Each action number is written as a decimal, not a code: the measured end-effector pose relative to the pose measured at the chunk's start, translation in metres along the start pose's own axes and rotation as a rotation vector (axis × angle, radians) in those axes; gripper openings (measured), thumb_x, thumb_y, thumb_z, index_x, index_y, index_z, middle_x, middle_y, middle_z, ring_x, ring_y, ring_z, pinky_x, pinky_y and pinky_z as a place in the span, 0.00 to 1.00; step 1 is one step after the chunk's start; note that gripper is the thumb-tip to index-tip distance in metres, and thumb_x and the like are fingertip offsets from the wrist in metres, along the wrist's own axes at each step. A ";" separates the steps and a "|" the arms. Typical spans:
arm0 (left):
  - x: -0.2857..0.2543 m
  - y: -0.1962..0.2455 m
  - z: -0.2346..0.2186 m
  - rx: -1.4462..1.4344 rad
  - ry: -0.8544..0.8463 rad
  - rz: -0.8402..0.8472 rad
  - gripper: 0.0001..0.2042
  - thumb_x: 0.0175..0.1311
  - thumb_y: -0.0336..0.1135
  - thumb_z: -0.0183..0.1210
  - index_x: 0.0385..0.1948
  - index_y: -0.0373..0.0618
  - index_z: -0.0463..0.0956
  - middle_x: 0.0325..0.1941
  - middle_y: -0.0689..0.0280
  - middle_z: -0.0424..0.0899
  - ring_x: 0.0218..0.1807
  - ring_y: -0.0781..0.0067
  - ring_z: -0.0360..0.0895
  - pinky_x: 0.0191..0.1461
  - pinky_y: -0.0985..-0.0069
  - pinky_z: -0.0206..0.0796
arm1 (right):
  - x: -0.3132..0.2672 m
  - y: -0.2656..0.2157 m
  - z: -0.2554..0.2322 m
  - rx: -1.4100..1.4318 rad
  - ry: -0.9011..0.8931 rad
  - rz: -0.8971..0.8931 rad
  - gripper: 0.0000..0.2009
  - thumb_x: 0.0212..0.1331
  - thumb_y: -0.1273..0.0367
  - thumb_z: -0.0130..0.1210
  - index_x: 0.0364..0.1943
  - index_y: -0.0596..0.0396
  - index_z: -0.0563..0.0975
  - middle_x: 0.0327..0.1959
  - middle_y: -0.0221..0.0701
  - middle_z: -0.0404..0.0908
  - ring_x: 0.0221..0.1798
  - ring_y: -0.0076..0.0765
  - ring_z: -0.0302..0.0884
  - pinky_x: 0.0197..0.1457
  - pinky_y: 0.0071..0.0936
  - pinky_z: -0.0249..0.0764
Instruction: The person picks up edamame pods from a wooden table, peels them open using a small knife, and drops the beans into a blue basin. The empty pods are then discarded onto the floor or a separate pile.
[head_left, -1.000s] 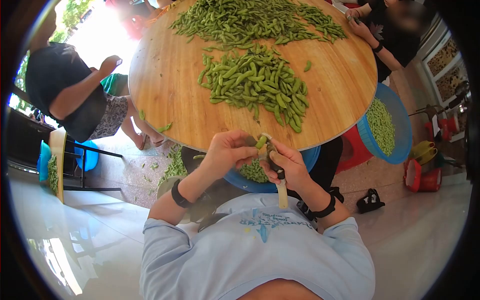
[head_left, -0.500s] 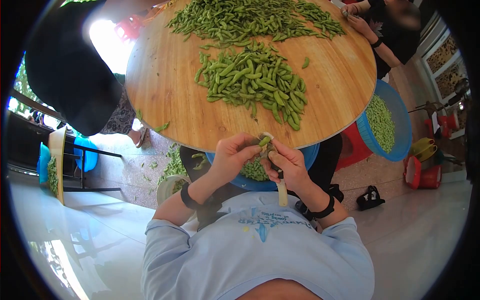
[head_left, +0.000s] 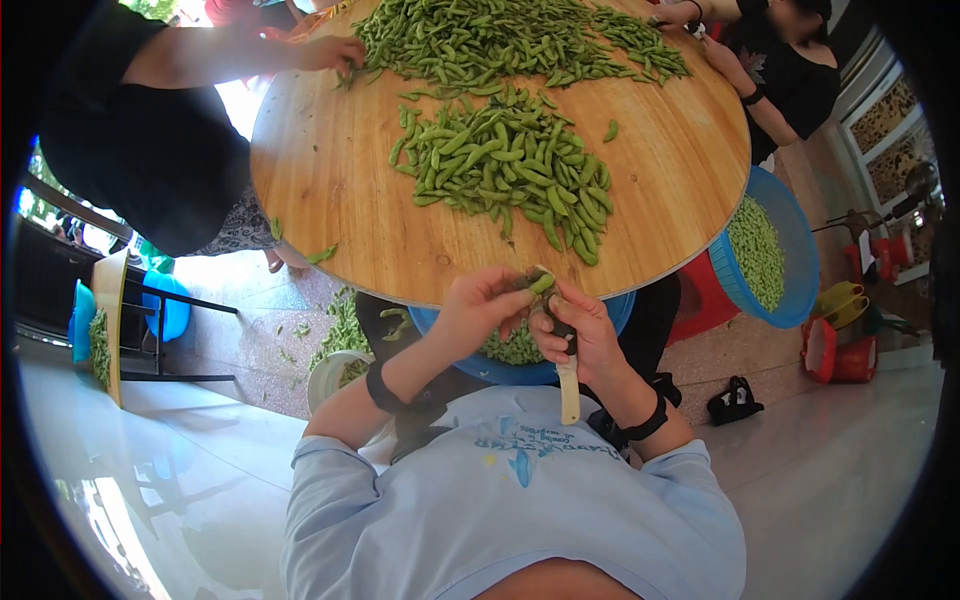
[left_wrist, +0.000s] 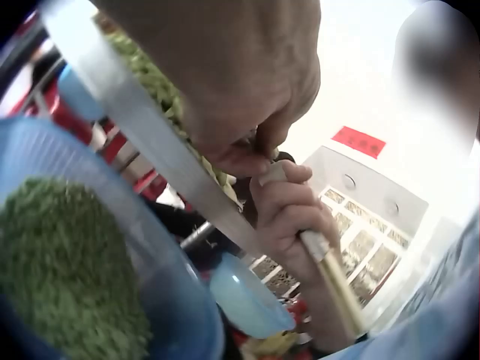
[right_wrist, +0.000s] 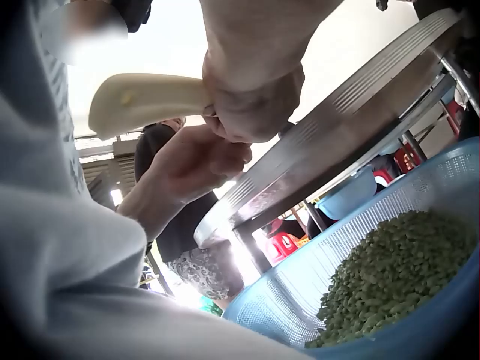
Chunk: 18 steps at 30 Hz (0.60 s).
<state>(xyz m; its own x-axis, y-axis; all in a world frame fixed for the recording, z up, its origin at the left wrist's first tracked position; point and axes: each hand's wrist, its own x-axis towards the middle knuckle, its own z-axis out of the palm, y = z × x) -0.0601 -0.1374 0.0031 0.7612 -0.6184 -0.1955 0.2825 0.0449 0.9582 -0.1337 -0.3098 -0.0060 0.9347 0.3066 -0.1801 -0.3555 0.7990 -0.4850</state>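
Note:
In the head view a green pod is between the two hands at the table's near edge. My left hand pinches the pod's left end with thumb and fingertips. My right hand grips a tool with a pale handle that points down toward the shirt; its working end is hidden by fingers and pod. The right wrist view shows the pale handle sticking out of the right hand. Below the hands, a blue basket holds shelled green beans.
Pods lie heaped on the round wooden table. At the left a person's hand touches the far pile; another person sits at the far right. A blue basin of beans stands right, a pale bucket left.
The person at the left has leaned in, an arm now over the table at the far pile. My hands stay together around the pod; the pale handle has tilted slightly.

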 end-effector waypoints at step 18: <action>-0.008 -0.006 0.018 0.508 0.203 0.292 0.07 0.64 0.30 0.55 0.38 0.36 0.77 0.21 0.68 0.76 0.22 0.84 0.71 0.24 0.81 0.64 | 0.000 0.007 0.005 -0.929 0.294 -0.430 0.14 0.63 0.75 0.51 0.52 0.63 0.71 0.29 0.30 0.75 0.24 0.20 0.70 0.25 0.17 0.65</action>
<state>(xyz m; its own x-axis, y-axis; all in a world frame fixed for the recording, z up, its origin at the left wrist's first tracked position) -0.0784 -0.1465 0.0024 0.8752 -0.4729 0.1014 -0.2288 -0.2202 0.9482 -0.1368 -0.3013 -0.0051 0.9893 -0.1440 0.0224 0.0319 0.0640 -0.9974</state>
